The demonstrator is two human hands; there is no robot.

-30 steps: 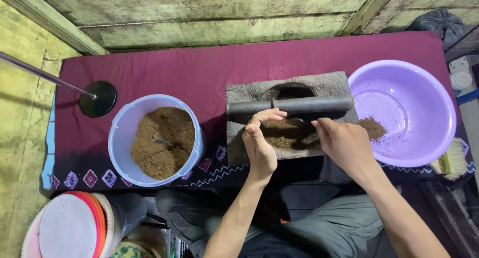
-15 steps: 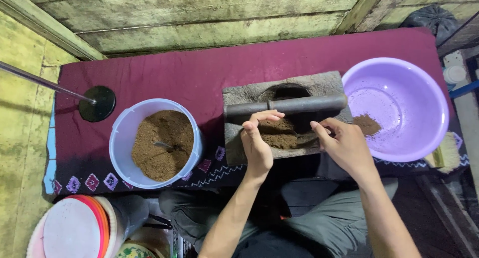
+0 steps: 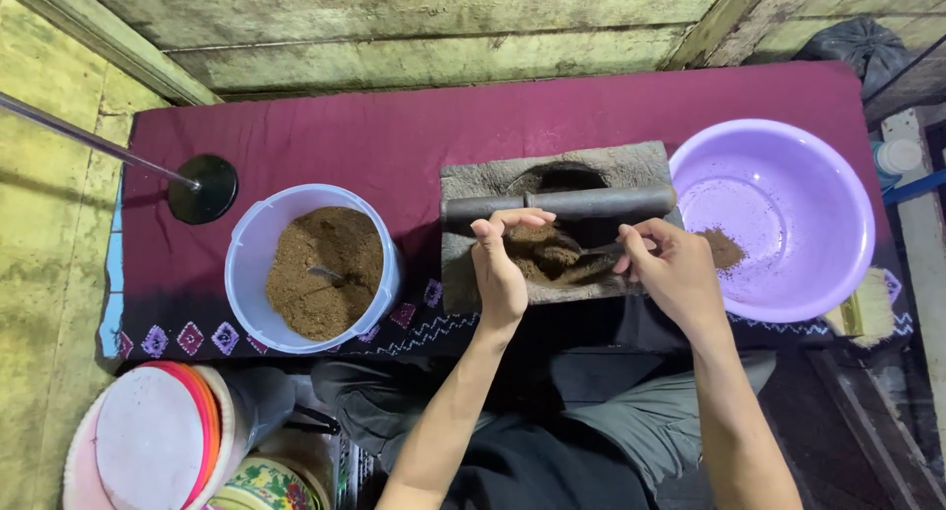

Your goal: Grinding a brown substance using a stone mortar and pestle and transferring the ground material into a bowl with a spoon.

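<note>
Seen from above, a seated person works brown powder on a grinding stone (image 3: pixel 552 224) set on a maroon cloth (image 3: pixel 394 136) over a low worktop.

At far left, a thin metal rod (image 3: pixel 89 140) slants down to a round black base (image 3: pixel 202 189) on the cloth's edge. Below it, off the cloth, lies a stack of coloured plastic lids (image 3: pixel 153 441), the top one pale pink. Next along stands a white bucket (image 3: pixel 246 273), about half full of brown powder, with a spoon handle (image 3: pixel 323 272) poking out of the heap.

At centre, the grey stone slab carries a dark cylindrical roller (image 3: pixel 562 204) laid crosswise near its far edge. A mound of powder (image 3: pixel 542 254) sits on the slab just in front of the roller. The left hand (image 3: pixel 503 264) rests on the mound's left side, fingers curved and close together, cupping the powder rather than clasping any tool. The right hand (image 3: pixel 675 273) is closed around the handle of a spoon (image 3: pixel 601 251), whose bowl reaches into the mound from the right.

Just right of the slab, touching its corner, sits a lilac basin (image 3: pixel 838 224) with a small patch of the same powder near its left inner wall. Past the basin, a black bag (image 3: pixel 857 47) lies in the top corner. The person's dark trousers fill the foreground.
</note>
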